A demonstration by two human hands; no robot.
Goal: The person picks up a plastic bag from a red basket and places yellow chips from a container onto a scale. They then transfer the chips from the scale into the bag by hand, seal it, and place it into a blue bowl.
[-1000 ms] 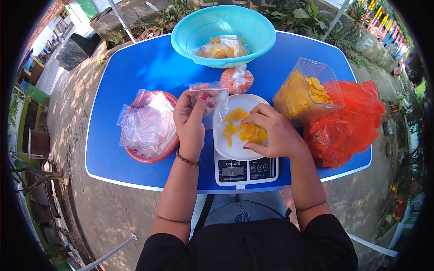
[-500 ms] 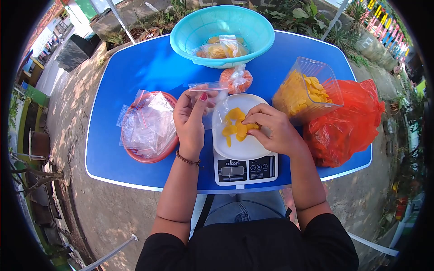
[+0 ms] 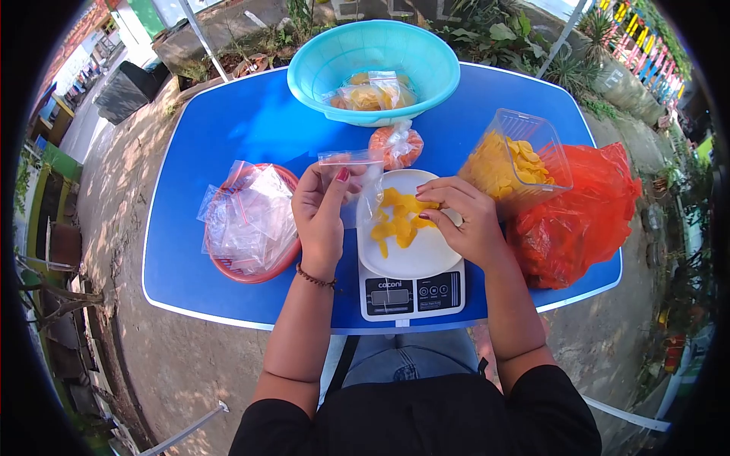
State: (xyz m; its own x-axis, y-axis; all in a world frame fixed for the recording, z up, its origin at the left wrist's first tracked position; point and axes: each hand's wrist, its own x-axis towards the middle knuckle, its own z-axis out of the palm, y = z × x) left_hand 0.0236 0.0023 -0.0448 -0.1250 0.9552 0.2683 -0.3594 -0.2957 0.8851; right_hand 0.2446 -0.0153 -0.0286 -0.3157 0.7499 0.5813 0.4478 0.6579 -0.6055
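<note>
My left hand pinches a clear zip bag by its top, left of the white plate. Yellow chips lie on the plate, which rests on a kitchen scale. Over the plate's right side is my right hand, its fingertips at the edge of the chips, thumb and fingers apart with nothing visibly gripped. The lower part of the bag overlaps the plate's left edge.
A red basket of empty zip bags stands left. A turquoise basin with filled bags is at the back, before it a bag of orange seasoning. On the right are a clear container of chips and a red plastic bag.
My right hand's fingers have parted from the chips they were pinching on the plate. The view has shifted slightly, and my left hand still holds the zip bag.
</note>
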